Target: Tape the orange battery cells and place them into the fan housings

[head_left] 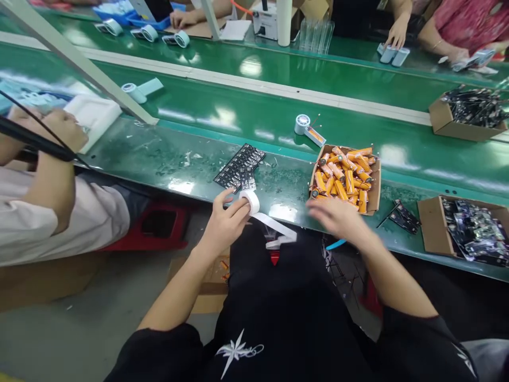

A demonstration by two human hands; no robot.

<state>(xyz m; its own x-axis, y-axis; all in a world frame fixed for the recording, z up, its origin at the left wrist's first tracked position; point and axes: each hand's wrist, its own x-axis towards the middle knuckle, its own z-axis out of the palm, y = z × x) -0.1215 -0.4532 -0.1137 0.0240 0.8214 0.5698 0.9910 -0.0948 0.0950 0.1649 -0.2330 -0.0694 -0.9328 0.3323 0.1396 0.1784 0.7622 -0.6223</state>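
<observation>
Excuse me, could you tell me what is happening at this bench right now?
A person seated at the green bench holds a roll of white tape in the left hand, a strip trailing off it. The right hand, blurred, hovers open by a cardboard box of orange cells. A black sheet of small parts lies just beyond the tape.

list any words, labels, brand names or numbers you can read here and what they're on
No text can be read anywhere in this view.
Orange cells in the cardboard box: any print is too small and blurred.
Black circuit strips: pale markings, unreadable.
White star-like mark on the black shirt: a graphic, no letters.
White tape roll in the left hand: plain.
Right hand: motion-blurred near the box, holds nothing readable.
</observation>
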